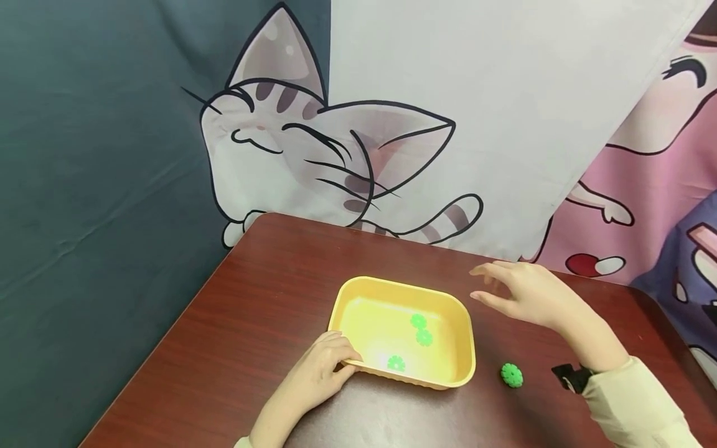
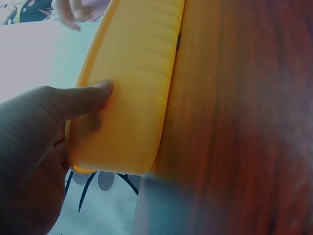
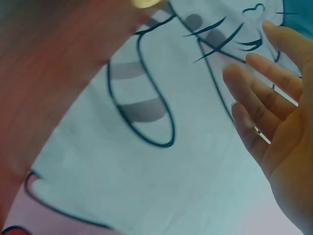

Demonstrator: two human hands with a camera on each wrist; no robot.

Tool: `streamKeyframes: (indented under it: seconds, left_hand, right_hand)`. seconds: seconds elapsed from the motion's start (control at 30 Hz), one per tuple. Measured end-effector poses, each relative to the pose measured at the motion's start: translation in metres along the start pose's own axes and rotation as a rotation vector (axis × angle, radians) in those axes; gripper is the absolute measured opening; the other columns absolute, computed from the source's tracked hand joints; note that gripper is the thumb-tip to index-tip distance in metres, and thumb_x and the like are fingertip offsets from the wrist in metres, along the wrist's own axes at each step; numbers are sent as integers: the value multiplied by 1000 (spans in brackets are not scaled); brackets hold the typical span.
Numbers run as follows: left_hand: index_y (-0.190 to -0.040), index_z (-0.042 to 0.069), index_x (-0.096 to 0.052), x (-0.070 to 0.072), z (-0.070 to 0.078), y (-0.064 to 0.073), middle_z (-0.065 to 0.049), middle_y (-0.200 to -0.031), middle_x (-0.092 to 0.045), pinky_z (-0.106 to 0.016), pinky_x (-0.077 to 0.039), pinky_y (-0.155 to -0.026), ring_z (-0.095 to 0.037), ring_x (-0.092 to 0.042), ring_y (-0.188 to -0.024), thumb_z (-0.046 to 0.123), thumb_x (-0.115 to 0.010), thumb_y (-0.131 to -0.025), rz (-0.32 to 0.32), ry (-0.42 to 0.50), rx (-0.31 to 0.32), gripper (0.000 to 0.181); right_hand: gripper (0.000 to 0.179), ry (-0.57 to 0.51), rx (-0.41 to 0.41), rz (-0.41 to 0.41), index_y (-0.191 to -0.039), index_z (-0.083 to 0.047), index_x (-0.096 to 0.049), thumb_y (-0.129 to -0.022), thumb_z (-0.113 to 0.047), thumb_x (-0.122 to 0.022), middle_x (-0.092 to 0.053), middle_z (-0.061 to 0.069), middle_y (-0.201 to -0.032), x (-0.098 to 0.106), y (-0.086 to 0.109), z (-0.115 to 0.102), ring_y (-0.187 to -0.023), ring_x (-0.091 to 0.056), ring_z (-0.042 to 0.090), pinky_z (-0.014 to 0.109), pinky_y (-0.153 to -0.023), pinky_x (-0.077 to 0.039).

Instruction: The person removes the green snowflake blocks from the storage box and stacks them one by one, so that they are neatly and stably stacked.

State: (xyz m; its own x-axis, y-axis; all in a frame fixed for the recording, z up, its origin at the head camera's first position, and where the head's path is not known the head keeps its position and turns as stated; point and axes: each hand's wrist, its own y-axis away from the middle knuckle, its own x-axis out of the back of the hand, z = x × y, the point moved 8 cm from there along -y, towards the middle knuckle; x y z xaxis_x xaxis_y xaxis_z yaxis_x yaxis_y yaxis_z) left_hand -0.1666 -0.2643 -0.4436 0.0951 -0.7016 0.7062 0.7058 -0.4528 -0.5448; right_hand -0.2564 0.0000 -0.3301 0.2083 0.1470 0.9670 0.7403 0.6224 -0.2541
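Observation:
A yellow plastic basin (image 1: 403,287) stands on the table, with several green notched disc pieces (image 1: 424,338) on its floor. My left hand (image 1: 327,364) grips its near left corner; in the left wrist view the thumb (image 2: 93,99) lies along the outer wall and the other fingers are hidden behind the rim. To the right of the basin, my right hand (image 1: 523,292) hovers in the air, fingers loosely bent and holding nothing, as the right wrist view also shows. Below that hand, a single green piece (image 1: 511,375) lies on the table beside the basin.
The dark red-brown wooden table (image 1: 269,298) reaches back to a hanging cloth (image 1: 504,81) printed with a cartoon cat. A dark green cloth (image 1: 101,186) hangs along the left side. A black band (image 1: 572,378) is on the right wrist.

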Motion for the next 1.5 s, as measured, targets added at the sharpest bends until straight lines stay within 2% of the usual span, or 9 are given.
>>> streamKeyframes:
  seconds: [0.13, 0.27, 0.47, 0.57, 0.73, 1.0, 1.2, 1.33, 1.5]
  left_hand:
    - [-81, 17, -70, -1, 0, 1, 12, -77, -64, -39, -43, -99, -1, -59, -79, 11, -75, -75, -8, 3, -4, 9]
    - [-81, 17, -70, -2, -1, 3, 13, -77, -64, -39, -43, -99, 0, -59, -79, 10, -74, -76, -19, 3, 2, 9]
    - [-82, 17, -70, -2, 1, 2, 12, -77, -64, -39, -43, -99, -2, -59, -80, 13, -74, -77, -13, 1, -13, 6]
    - [-82, 16, -70, -3, 2, 1, 12, -78, -63, -38, -43, -100, -2, -59, -80, 16, -72, -80, -18, 0, -16, 2]
    - [-82, 16, -71, -6, 2, 0, 12, -80, -63, -37, -41, -102, -1, -59, -82, 19, -69, -83, -54, -2, -3, 4]
    - [-84, 19, -71, -5, 2, -3, 13, -81, -63, -35, -39, -104, -1, -58, -84, 15, -71, -80, -78, -26, 16, 6]
    - [-82, 18, -71, -1, 1, -2, 13, -81, -63, -36, -40, -103, -2, -58, -84, 15, -72, -79, -59, -40, 2, 5]
    - [-82, 18, -71, 1, -2, 0, 13, -80, -63, -36, -40, -103, -2, -58, -84, 15, -72, -79, -51, -38, 14, 5]
    - [-82, 18, -71, 0, -3, 3, 13, -80, -63, -37, -40, -102, -2, -58, -84, 15, -72, -80, -57, -46, 22, 4]
  right_hand:
    - [32, -13, 32, -10, -107, -21, -64, -80, -38, -70, -61, -13, -81, 1, -19, -15, -73, -59, 6, 33, -65, -52]
    - [31, -26, 108, -47, -105, -20, -65, -79, -36, -71, -62, -13, -82, -4, -39, -36, -74, -60, 6, 33, -66, -52]
    - [29, -71, 277, -208, -104, -20, -65, -78, -30, -73, -63, -10, -88, -38, -62, -81, -77, -61, 7, 29, -67, -51]
    - [32, -71, 344, -311, -104, -18, -66, -76, -31, -74, -65, -7, -89, -62, -66, -103, -77, -60, 7, 27, -66, -51]
    - [38, -51, 378, -464, -106, -17, -66, -73, -32, -77, -66, -5, -89, -94, -66, -128, -77, -59, 7, 28, -67, -50]
    - [46, 23, 344, -676, -106, -30, -65, -64, -26, -83, -63, -16, -97, -128, -56, -146, -86, -58, 6, 28, -79, -49]
    - [40, 149, 381, -719, -95, -29, -56, -65, -18, -80, -52, -15, -81, -137, -46, -155, -67, -51, 10, 26, -67, -49]
    - [35, 229, 497, -670, -84, -26, -51, -65, -10, -75, -45, -14, -74, -142, -44, -165, -63, -46, 9, 25, -63, -47]
    - [30, 332, 627, -575, -76, -25, -49, -67, -12, -74, -45, -13, -69, -148, -41, -177, -60, -47, 6, 24, -64, -48]
